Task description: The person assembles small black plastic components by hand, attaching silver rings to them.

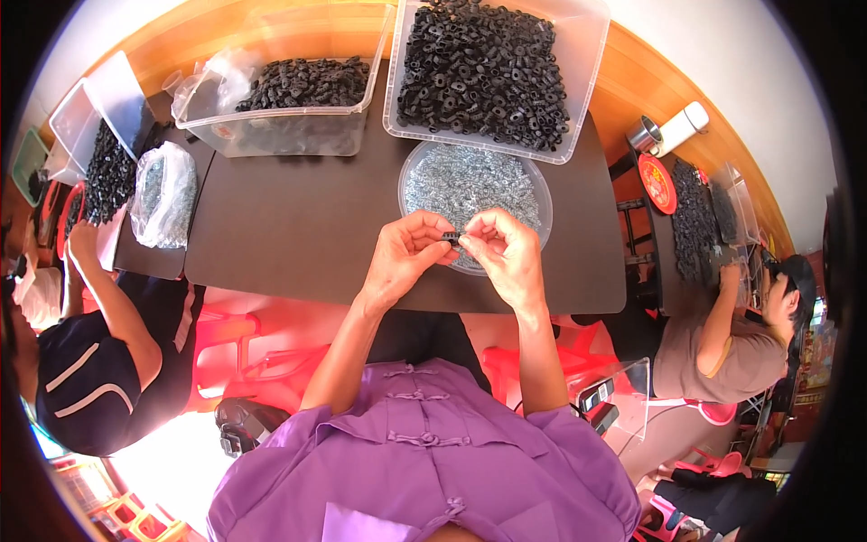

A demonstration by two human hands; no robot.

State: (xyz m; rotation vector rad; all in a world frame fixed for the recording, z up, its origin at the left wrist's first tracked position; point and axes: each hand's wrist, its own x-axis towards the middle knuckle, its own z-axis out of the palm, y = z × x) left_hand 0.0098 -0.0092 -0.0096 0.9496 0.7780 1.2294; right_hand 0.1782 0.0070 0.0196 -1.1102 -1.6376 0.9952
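Between the fingertips of my left hand (pixel 403 259) is a small black plastic part (pixel 451 238), ribbed along its side. The fingers of my right hand (pixel 508 256) are pinched against the part's right end; whether a small metal piece sits between them is too small to tell. Both hands are raised over the near side of a round clear tub (pixel 545 200) filled with small silvery metal pieces (pixel 470 181). Just behind it, a large clear plastic bin (pixel 589 72) holds a heap of black plastic parts (pixel 479 72).
Another clear bin (pixel 298 135) of black parts stands at the back left. A plastic bag (pixel 164 197) lies on the left table. One person (pixel 99 361) sits left, another (pixel 731 348) right, beside black parts (pixel 691 226). Red stools (pixel 235 352) stand below my brown table (pixel 289 226).
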